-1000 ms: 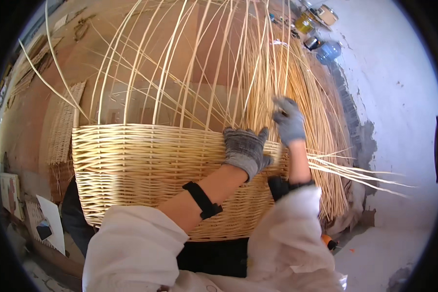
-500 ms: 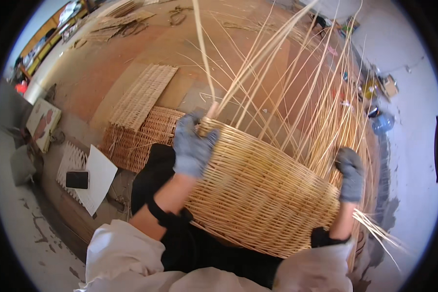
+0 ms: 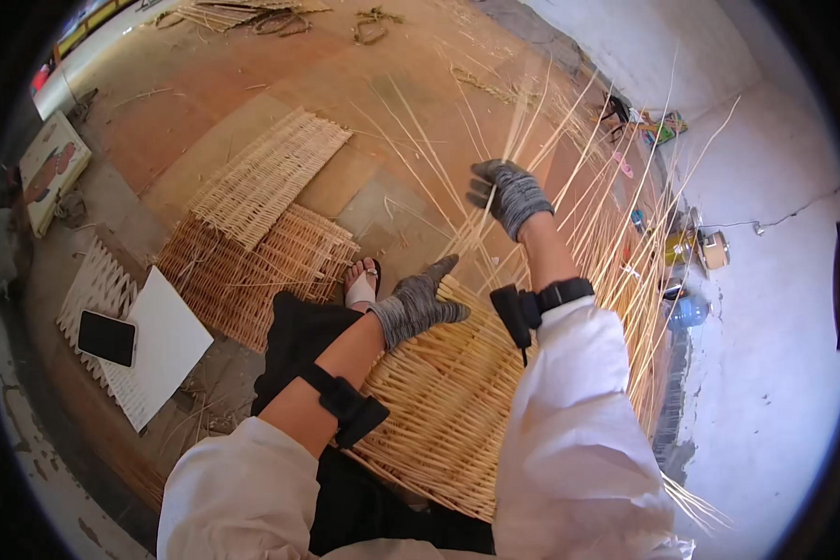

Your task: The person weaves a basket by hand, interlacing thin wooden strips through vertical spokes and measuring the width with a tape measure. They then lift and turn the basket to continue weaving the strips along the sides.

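A woven wicker panel point(image 3: 448, 411) lies slanted across my lap, with long loose rods standing out of its far edge. My left hand point(image 3: 422, 306), in a grey knit glove, grips the panel's far left corner; its thumb lies on the weave and its index finger points up along the edge. Beyond that edge my gloved right hand point(image 3: 513, 198) is closed round several thin wicker rods point(image 3: 476, 229), which fan out above it. Motion blurs the rod tips. My right forearm hides much of the panel's right part.
Two finished-looking woven panels point(image 3: 271, 177) lie overlapped on the floor to the left. Near them are a white sheet point(image 3: 173, 341) and a phone point(image 3: 107, 338). Many long rods point(image 3: 639, 289) spread on the right, beside a blue water bottle point(image 3: 689, 312) by the wall. My sandalled foot point(image 3: 361, 283) shows.
My right hand has left the panel's right side, moved left and away from me, and taken hold of rods near the left corner. My left hand has shifted slightly right and nearer.
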A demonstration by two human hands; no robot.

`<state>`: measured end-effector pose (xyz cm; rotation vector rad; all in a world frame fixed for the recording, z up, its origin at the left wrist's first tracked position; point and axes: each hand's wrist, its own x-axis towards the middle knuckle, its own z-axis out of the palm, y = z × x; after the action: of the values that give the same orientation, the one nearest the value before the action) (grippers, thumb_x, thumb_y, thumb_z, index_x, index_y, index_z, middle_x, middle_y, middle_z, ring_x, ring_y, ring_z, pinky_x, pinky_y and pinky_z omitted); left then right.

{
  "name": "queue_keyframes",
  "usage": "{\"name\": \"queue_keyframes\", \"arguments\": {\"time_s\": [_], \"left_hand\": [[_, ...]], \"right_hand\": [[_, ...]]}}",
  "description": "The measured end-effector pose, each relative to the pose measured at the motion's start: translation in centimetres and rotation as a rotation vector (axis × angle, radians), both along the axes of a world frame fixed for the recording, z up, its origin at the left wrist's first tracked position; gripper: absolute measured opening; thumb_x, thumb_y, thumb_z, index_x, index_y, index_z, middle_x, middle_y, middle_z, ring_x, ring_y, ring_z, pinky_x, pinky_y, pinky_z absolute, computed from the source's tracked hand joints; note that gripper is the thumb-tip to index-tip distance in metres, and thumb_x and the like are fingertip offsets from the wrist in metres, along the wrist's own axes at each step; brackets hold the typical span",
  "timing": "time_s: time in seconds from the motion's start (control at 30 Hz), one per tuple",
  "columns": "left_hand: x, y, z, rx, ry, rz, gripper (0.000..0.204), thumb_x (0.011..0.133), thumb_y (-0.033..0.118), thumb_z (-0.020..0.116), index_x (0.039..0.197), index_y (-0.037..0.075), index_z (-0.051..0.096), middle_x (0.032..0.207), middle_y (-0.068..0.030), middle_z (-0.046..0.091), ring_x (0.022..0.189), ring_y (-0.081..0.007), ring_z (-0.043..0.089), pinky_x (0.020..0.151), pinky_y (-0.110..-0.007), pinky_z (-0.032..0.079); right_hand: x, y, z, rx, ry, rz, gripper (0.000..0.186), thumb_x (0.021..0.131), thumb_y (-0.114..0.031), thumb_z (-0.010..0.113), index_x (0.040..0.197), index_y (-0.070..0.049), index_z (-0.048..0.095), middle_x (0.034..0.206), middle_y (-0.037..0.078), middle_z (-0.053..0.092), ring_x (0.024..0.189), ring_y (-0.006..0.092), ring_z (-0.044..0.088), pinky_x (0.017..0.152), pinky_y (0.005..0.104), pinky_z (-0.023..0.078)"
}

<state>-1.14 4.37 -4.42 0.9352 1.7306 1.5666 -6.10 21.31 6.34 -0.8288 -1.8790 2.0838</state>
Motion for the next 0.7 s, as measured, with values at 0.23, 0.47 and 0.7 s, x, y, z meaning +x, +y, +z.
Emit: {"name": "queue_keyframes", "arguments": {"time_s": [0.23, 0.47, 0.7], "left_hand": [[0.3, -1.2, 5.2, -0.242, 0.106, 0.104, 0.073, 0.056, 0.029, 0.076, 0.116, 0.002, 0.043, 0.109, -0.0155, 0.051, 0.1, -0.025, 0.05, 0.086, -0.029, 0.039], [-3.3, -1.8, 7.4, 0.03, 0.23, -0.532, 0.047, 0.073, 0.022, 0.064, 0.114, 0.007, 0.047, 0.116, -0.0115, 0.048, 0.102, -0.0205, 0.049, 0.083, -0.027, 0.04], [-1.3, 0.6, 7.5, -0.296, -0.196, -0.036, 0.027, 0.076, 0.023, 0.061, 0.093, 0.003, 0.059, 0.086, -0.0094, 0.061, 0.08, -0.0157, 0.054, 0.073, -0.028, 0.041]], "right_hand": [[9.0, -11.2, 4.2, 0.201, -0.027, 0.099, 0.02, 0.085, -0.021, 0.044, 0.086, -0.002, 0.052, 0.071, 0.009, 0.055, 0.066, 0.0194, 0.054, 0.061, 0.0286, 0.045], [15.6, -9.8, 3.3, 0.221, 0.34, 0.048, 0.023, 0.086, -0.023, 0.046, 0.078, -0.001, 0.05, 0.065, 0.004, 0.05, 0.062, 0.015, 0.052, 0.058, 0.0263, 0.042], [17.4, -0.4, 1.9, -0.016, 0.047, -0.117, 0.02, 0.069, -0.006, 0.056, 0.087, 0.001, 0.051, 0.083, 0.014, 0.055, 0.084, 0.0265, 0.055, 0.073, 0.0327, 0.047]]}}
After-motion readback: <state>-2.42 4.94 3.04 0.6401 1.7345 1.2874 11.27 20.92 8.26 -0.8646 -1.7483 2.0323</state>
